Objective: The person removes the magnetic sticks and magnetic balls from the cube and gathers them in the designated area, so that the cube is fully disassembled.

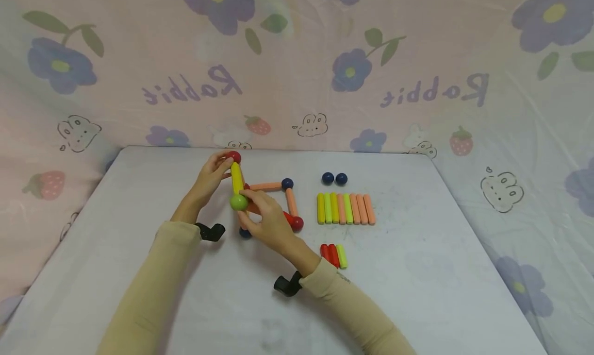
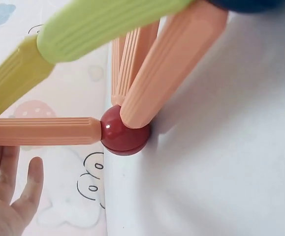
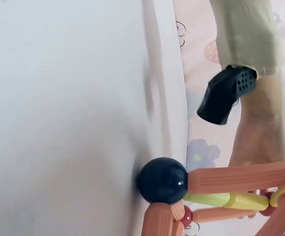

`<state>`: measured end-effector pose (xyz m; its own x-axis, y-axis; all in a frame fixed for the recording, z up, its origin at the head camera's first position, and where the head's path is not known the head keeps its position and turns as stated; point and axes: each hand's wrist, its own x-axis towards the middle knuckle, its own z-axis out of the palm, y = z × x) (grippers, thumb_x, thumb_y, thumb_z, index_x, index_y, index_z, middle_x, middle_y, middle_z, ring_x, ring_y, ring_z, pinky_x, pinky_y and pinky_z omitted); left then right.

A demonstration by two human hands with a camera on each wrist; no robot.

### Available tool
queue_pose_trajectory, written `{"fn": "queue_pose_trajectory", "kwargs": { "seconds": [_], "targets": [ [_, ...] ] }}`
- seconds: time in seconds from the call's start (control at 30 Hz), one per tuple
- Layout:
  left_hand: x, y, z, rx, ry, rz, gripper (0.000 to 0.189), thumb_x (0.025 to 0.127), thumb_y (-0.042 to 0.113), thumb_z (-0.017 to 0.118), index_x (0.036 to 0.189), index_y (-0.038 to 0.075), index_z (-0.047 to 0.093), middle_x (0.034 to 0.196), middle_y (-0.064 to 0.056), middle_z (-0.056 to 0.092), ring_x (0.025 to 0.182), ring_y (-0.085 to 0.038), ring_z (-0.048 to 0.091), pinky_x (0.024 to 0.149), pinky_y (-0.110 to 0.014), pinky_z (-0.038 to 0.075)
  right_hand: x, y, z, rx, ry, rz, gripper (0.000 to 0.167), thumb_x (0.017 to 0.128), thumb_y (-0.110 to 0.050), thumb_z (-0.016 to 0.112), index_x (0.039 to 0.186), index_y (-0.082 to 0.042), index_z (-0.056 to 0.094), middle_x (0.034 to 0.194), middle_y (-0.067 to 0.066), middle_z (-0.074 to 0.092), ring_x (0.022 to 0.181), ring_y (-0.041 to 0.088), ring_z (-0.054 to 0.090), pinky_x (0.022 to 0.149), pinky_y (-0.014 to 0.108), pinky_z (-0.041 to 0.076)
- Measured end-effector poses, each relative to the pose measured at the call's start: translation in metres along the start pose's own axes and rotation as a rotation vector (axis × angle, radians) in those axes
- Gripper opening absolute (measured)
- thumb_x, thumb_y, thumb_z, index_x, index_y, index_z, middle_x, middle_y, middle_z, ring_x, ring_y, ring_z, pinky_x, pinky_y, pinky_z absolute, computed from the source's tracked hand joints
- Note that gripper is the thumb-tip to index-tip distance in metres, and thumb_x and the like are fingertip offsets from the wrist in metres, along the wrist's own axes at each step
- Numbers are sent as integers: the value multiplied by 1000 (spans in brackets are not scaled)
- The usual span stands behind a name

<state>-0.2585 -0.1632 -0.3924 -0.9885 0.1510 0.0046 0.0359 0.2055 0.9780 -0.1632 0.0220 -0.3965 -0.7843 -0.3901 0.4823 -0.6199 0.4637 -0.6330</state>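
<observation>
A frame of ribbed rods and balls stands on the white table. In the head view, my left hand grips the raised red ball at its top. A yellow rod runs from that ball to a green ball, which my right hand pinches between thumb and fingers. Low on the frame are orange rods, a navy ball and a red corner ball. A lime rod slants across the left wrist view. A navy ball touches the table in the right wrist view.
Right of the frame lie two loose navy balls. Below them is a row of several yellow, lime and orange rods. Nearer the front are red rods and a lime rod. A patterned curtain hangs behind the table.
</observation>
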Motion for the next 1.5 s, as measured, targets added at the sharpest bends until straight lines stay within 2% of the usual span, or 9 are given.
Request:
{"fn": "queue_pose_trajectory", "kwargs": {
  "seconds": [0.1,0.17,0.27,0.6,0.9,1.1,1.23,1.4,1.5],
  "targets": [
    [-7,0,0,-4,28,24,55,103,33,42,146,2,28,144,-24,44,100,10,51,97,-18,47,-3,1,-2,-7,13,-22,40,88,-12,67,126,-4,57,118,10,66,106,20,65,93,25,55],
    [-11,-2,1,-12,47,44,54,103,30,42,145,0,27,142,-25,44,98,11,51,89,-10,46,-4,2,-2,-17,28,-46,39,87,-11,67,125,-4,57,117,9,67,106,19,65,92,24,55],
    [-19,-4,1,-21,69,73,52,104,27,41,144,-1,27,138,-25,45,97,11,51,84,-5,45,-7,2,-4,-23,45,-76,38,85,-10,68,122,-4,59,116,9,67,105,19,64,92,23,55],
    [-47,-11,1,41,110,102,52,103,30,44,144,1,35,136,-17,48,103,10,49,87,-4,44,-18,5,-19,-1,52,-88,36,82,-7,68,117,-5,60,111,8,67,97,16,60,84,18,55],
    [-68,-12,9,76,107,103,51,102,32,46,142,3,34,132,-10,49,110,4,45,90,-2,39,-29,11,-39,-43,69,-52,37,82,-9,70,118,-4,62,115,9,64,94,17,61,83,27,57],
    [-82,-8,18,125,78,62,50,101,32,48,142,5,36,135,-12,49,113,-4,44,93,-8,38,-34,20,-49,-71,122,-28,37,81,-7,70,118,-5,63,117,11,64,105,22,60,91,34,55],
    [-89,-7,23,161,64,67,48,100,30,51,140,5,39,135,-13,51,113,-6,44,95,-10,39,-36,23,-56,-76,147,0,36,81,-7,68,117,-5,64,116,11,64,105,24,55,89,37,52],
    [-94,-7,29,188,56,96,46,99,29,53,137,4,43,131,-13,53,111,-8,46,93,-8,41,-37,26,-62,-87,157,48,36,82,-10,66,118,-8,65,115,9,63,103,22,53,85,34,50],
    [-97,-7,33,208,47,120,44,98,27,56,135,4,44,128,-13,55,112,-12,47,95,-13,43,-39,28,-66,-102,169,65,36,82,-11,66,118,-8,65,113,10,64,98,21,53,75,27,47]
  ]
}}
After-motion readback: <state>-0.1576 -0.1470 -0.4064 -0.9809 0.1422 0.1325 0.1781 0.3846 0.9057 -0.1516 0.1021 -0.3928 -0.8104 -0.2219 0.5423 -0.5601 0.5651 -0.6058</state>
